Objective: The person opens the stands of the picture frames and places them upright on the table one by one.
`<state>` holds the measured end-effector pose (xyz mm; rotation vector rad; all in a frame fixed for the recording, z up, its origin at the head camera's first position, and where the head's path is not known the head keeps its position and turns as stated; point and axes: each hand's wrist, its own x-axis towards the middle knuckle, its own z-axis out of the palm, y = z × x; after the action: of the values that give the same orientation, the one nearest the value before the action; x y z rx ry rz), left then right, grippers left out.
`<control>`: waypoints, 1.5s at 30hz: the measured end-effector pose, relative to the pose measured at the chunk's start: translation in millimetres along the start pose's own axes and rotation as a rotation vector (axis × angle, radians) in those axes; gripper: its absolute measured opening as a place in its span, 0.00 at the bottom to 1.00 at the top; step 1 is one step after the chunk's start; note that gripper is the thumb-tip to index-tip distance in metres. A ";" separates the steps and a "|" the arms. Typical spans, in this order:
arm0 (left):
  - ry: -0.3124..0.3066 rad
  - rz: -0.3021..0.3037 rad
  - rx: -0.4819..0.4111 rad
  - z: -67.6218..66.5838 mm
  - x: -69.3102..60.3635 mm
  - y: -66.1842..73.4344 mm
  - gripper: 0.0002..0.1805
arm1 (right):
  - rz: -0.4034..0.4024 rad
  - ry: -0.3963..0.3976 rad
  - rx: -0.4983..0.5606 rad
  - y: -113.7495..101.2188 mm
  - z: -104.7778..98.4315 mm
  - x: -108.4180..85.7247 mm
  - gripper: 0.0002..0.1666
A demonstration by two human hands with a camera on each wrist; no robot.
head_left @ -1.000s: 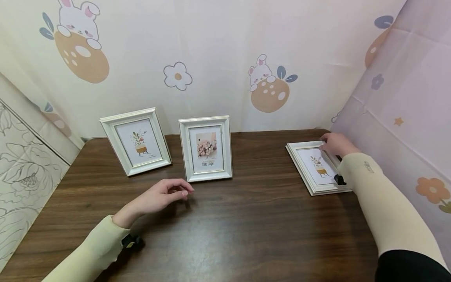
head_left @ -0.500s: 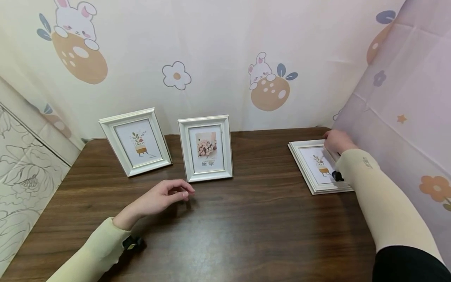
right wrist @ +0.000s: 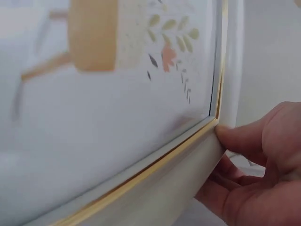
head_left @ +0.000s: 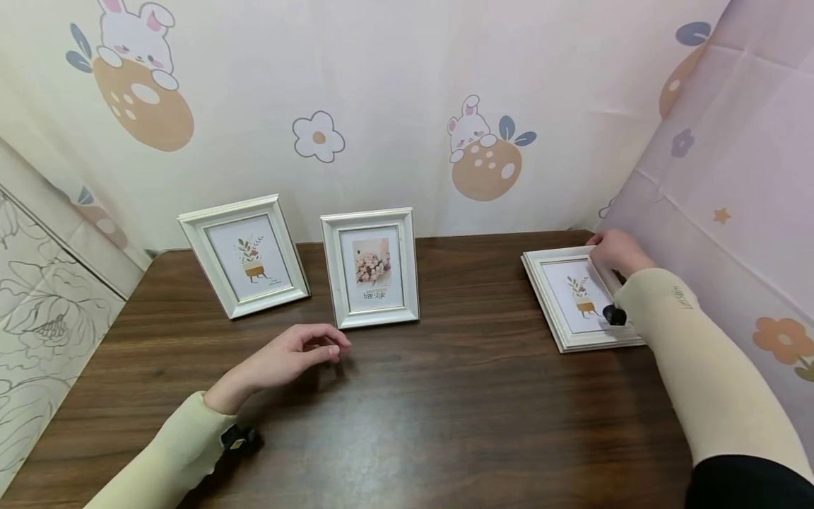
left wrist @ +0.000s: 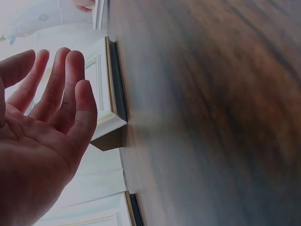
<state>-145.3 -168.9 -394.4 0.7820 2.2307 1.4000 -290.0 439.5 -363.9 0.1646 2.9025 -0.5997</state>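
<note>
At the table's right side, my right hand (head_left: 618, 252) holds the far right corner of a white picture frame (head_left: 572, 297) with a potted-plant print. In the right wrist view, the thumb (right wrist: 240, 139) presses the frame's front moulding and the other fingers reach behind it. The frame leans back at a low angle, its near edge on the table. My left hand (head_left: 289, 358) hovers low over the table with relaxed fingers, holding nothing. Just beyond it stands a second white picture frame (head_left: 372, 272) with a bouquet photo.
A third white picture frame (head_left: 248, 258) with a plant print stands upright at the back left. The brown wooden table (head_left: 407, 417) meets a rabbit-print curtain (head_left: 381, 106) behind and a lilac curtain (head_left: 725, 155) at the right.
The right frame has shifted slightly right and its far edge has risen a little, with my right hand at its corner. My left hand and the two standing frames have stayed put.
</note>
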 end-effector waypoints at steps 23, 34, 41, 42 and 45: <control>0.203 0.003 -0.015 -44.5 -12.3 -14.2 0.11 | -0.066 0.162 0.189 3.7 -14.9 -23.8 0.23; 0.200 0.000 -0.060 -46.4 -13.6 -19.8 0.15 | -0.067 0.167 0.266 8.5 -25.7 -32.5 0.29; 0.203 -0.027 -0.031 -44.6 -13.2 -22.2 0.15 | -0.043 0.169 0.424 8.2 -32.8 -41.6 0.34; 0.204 -0.033 -0.027 -44.7 -13.5 -22.2 0.15 | -0.044 0.159 0.450 7.8 -34.0 -42.9 0.34; 0.204 -0.045 -0.016 -45.5 -14.2 -22.9 0.15 | -0.051 0.139 0.505 6.5 -36.8 -46.1 0.29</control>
<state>-167.0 -217.1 -395.4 0.6031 2.3694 1.5339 -249.3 456.9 -324.3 0.2025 2.8246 -1.3710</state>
